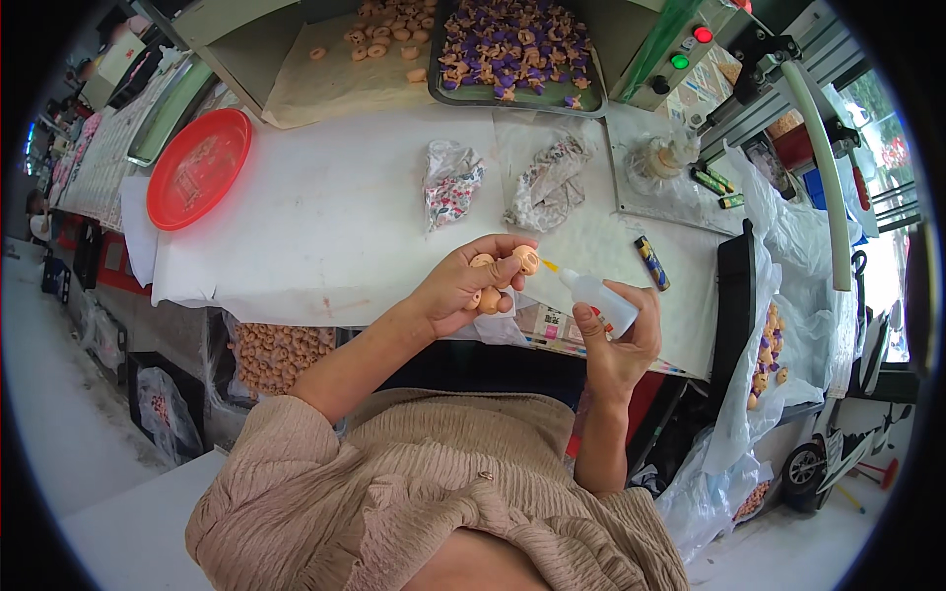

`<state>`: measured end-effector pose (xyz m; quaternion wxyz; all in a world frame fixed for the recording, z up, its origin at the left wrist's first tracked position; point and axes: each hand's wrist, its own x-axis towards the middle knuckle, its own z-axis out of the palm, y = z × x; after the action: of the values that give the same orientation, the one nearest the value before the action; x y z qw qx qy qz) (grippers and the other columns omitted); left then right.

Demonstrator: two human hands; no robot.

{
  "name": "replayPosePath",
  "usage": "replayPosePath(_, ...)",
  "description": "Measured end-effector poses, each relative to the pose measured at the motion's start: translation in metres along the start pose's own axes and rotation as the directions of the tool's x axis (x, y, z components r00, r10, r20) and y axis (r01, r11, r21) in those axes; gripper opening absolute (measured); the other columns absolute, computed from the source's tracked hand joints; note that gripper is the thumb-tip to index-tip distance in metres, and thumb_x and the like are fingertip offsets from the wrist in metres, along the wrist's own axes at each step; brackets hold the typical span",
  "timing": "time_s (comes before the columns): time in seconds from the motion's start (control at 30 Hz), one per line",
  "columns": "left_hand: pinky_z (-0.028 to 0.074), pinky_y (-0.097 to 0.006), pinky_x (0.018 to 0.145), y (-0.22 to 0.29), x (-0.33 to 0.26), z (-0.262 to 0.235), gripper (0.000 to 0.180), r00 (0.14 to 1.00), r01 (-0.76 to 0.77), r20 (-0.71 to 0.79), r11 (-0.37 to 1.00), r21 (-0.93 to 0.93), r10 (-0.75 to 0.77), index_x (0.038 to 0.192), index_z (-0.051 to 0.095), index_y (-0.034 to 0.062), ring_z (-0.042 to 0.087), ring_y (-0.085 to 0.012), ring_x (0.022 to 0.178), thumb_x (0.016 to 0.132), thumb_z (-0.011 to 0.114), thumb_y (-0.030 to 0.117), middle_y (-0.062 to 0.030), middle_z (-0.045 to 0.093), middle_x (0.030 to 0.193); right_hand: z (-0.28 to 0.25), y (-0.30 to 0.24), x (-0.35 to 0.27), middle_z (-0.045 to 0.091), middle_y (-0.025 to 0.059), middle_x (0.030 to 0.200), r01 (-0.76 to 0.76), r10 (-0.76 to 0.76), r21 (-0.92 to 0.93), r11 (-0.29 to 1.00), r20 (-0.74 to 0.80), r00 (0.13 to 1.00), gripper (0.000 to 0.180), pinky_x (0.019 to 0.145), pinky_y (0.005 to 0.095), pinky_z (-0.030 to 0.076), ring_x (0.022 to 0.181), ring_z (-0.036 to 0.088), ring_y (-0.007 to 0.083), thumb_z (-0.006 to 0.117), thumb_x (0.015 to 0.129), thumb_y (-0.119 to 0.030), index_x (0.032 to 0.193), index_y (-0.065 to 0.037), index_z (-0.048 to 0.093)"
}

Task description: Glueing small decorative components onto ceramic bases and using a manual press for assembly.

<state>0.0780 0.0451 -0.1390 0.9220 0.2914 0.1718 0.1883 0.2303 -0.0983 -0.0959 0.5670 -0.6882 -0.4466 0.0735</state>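
Observation:
My left hand (463, 286) is closed around several small peach-coloured doll heads, pinching one doll head (526, 260) between thumb and fingertips. Two or three more heads (488, 299) rest against the palm and curled fingers. Gripped in my right hand (623, 340) is a white squeeze bottle (603, 301) with a yellow nozzle (550, 266). The bottle tilts to the left, and its nozzle tip is at or very near the pinched head; whether they touch I cannot tell. Both hands are above the table's front edge.
A tray (601, 110) of purple-and-peach figures stands at the back, beside loose peach heads (379, 44). A red round tray (236, 167) lies left. Two crumpled plastic bags (453, 187) and a dark blue tube (651, 263) lie on the white table (325, 217). A plastic-lined black bin (734, 295) stands right.

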Motion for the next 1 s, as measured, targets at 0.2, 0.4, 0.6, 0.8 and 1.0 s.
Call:
replayPosePath(0.2,0.047,-0.024,0.059,-0.001,0.001,0.001,0.035,1.0,-0.012,0.002,1.0,-0.003,0.012,0.123,0.055,0.0022,0.053,-0.0094,0.083,0.092,0.062,0.016,-0.0031,0.059,0.101,-0.007,0.002,0.001,0.061,0.0048,0.08,0.085,-0.087,-0.069,0.994,-0.028,0.996,0.036,0.058,0.0275,0.042,0.07,0.054,0.016,0.085,0.067,-0.017,0.094,-0.005,0.065)
replayPosePath(0.4,0.046,-0.023,0.059,-0.001,0.002,0.005,0.039,1.0,-0.008,-0.012,1.0,0.006,0.008,0.126,0.053,0.0023,0.054,-0.0091,0.082,0.091,0.063,0.015,-0.0036,0.058,0.101,-0.011,0.001,0.001,0.061,0.0046,0.08,0.102,-0.103,-0.091,0.991,-0.013,0.995,0.035,0.058,0.0272,0.043,0.07,0.054,0.0158,0.085,0.067,-0.017,0.094,-0.005,0.065)
replayPosePath(0.6,0.047,-0.024,0.059,-0.003,0.002,0.005,0.038,1.0,-0.012,-0.003,1.0,0.013,0.012,0.126,0.054,0.0032,0.054,-0.0092,0.083,0.091,0.063,0.012,-0.003,0.058,0.103,-0.009,0.003,-0.002,0.06,0.0052,0.081,0.064,-0.065,-0.033,0.997,-0.032,0.997,0.035,0.059,0.0269,0.042,0.071,0.055,0.0157,0.085,0.068,-0.016,0.094,-0.004,0.065)
replayPosePath(0.8,0.048,-0.024,0.059,-0.003,0.002,0.006,0.038,1.0,-0.004,-0.015,1.0,0.014,0.004,0.126,0.054,0.0031,0.055,-0.0094,0.083,0.09,0.063,0.011,-0.0038,0.058,0.103,-0.006,0.003,0.0,0.06,0.0057,0.082,0.074,-0.074,-0.005,0.997,-0.01,0.997,0.036,0.059,0.0269,0.042,0.071,0.055,0.0157,0.085,0.068,-0.016,0.095,-0.004,0.065)
replayPosePath(1.0,0.048,-0.024,0.059,-0.003,0.004,0.005,0.038,1.0,0.002,-0.014,1.0,0.014,-0.002,0.126,0.054,0.0033,0.055,-0.0095,0.082,0.091,0.063,0.011,-0.0039,0.058,0.102,-0.008,0.005,0.0,0.06,0.0053,0.081,0.069,-0.069,0.006,0.998,-0.004,0.998,0.036,0.059,0.0266,0.042,0.071,0.054,0.0151,0.085,0.068,-0.016,0.094,-0.004,0.065)
